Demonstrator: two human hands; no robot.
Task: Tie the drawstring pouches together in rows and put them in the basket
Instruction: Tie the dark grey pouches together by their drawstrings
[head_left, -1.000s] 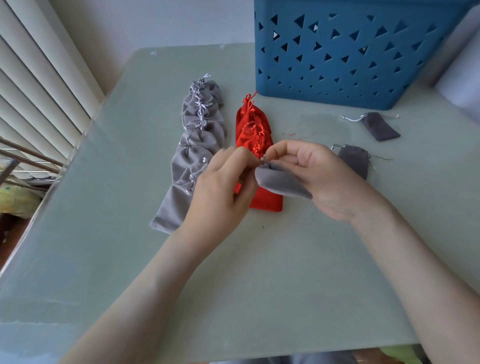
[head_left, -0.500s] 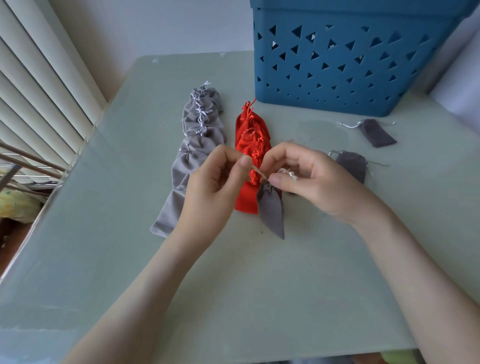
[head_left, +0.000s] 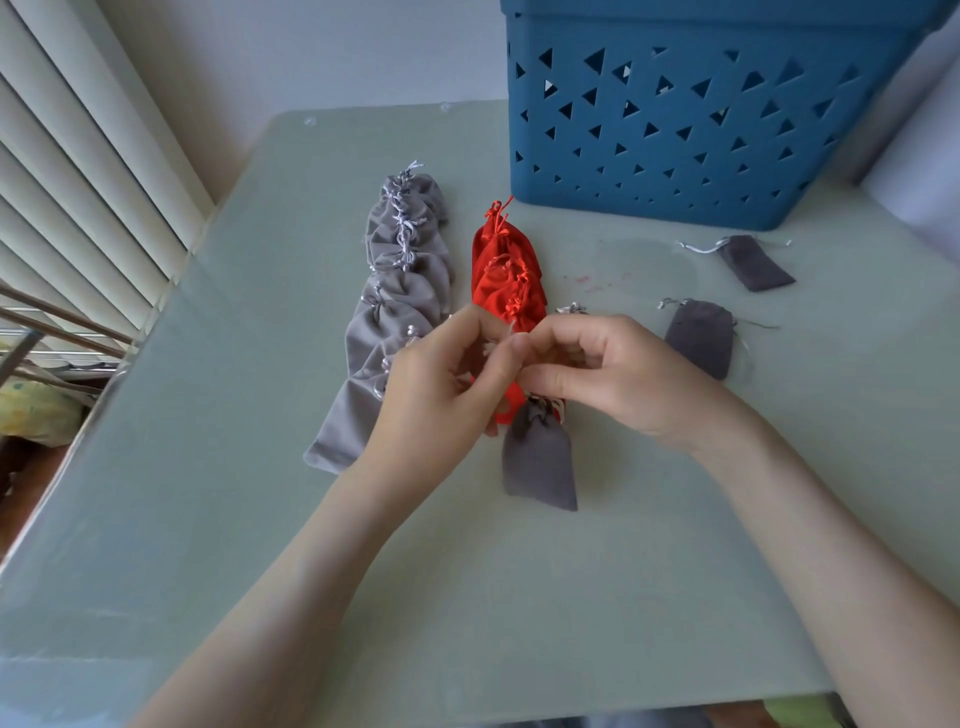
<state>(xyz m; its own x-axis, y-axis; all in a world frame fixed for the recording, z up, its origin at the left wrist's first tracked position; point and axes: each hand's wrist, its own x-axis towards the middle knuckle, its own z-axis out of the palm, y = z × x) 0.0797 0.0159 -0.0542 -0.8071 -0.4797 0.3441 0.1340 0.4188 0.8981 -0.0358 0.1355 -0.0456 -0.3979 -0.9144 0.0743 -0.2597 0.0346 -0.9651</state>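
A deep teal-blue is seen on the basket (head_left: 675, 130) at upper right, and it's peppered all over with triangle cut-outs. The grey row (head_left: 384, 322) left of centre is done in light silvery grey, with whitish-silver cords knotted along it. Right beside it, the red row (head_left: 506, 280) is coloured bright red, cords matched in red. A darker charcoal grey is found on the centre pouch (head_left: 537, 462), the upper-right pouch (head_left: 756, 267) and the mid-right pouch (head_left: 701, 338), the last two strung in pale silver. The table (head_left: 260, 467) is tinted pale grey-green, and the blinds (head_left: 78, 182) at left are kept cream-white.
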